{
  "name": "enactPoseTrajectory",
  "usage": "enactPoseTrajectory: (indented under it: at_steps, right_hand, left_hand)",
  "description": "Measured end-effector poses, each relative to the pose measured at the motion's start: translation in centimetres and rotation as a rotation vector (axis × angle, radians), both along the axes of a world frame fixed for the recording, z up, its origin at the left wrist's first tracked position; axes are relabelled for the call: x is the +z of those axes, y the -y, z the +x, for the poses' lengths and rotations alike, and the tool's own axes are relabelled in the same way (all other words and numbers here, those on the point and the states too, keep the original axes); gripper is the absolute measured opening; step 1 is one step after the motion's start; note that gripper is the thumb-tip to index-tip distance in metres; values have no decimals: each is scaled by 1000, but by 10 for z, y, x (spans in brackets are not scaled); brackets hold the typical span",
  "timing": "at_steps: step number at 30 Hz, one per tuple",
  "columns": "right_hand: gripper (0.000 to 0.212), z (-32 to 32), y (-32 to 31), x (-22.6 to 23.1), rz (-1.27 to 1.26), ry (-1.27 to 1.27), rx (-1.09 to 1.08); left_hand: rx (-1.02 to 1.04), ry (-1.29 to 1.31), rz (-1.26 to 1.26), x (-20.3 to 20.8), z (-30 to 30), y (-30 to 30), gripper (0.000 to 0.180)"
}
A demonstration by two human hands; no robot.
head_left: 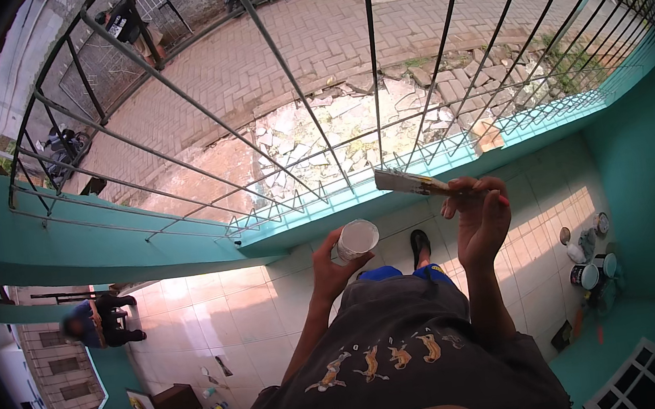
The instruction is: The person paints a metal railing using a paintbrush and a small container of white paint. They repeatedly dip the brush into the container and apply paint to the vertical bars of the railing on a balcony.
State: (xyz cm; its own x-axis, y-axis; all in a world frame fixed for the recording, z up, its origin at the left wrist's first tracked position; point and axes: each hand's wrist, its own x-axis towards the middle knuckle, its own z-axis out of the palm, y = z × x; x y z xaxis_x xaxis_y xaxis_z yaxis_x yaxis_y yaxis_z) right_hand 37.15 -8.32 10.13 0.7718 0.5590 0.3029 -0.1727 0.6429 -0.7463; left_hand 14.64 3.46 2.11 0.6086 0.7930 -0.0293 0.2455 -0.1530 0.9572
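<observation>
While the right grip [478,218] pinches the brush [420,184], its bristles [393,180] point leftward, apart from the cup [358,237] the left grip [330,269] clasps.

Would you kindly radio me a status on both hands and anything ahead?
Left hand: holding white cup. Right hand: holding paintbrush, apart from cup. Metal bars ahead.

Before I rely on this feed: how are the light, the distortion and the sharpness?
Head view: the rubble looks pale and sunlit; sun patches and shadow break up the tiled floor; the metal railing curves toward the blackened rim; the left hand, white cup, right hand and paintbrush read fairly clearly; fine detail near the edges is hard to tell.
</observation>
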Motion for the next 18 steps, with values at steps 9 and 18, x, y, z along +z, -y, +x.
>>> enactPoseTrajectory:
  at_steps: [9, 18]
  right_hand:
    - [33, 4, 20, -6, -3, -135, -95]
    - [29, 19, 32, -18, 57, -240, -2]
  left_hand:
    - [-17, 9, 77, 5, 20, 0, 60]
    - [-64, 69, 25, 5, 35, 0, 63]
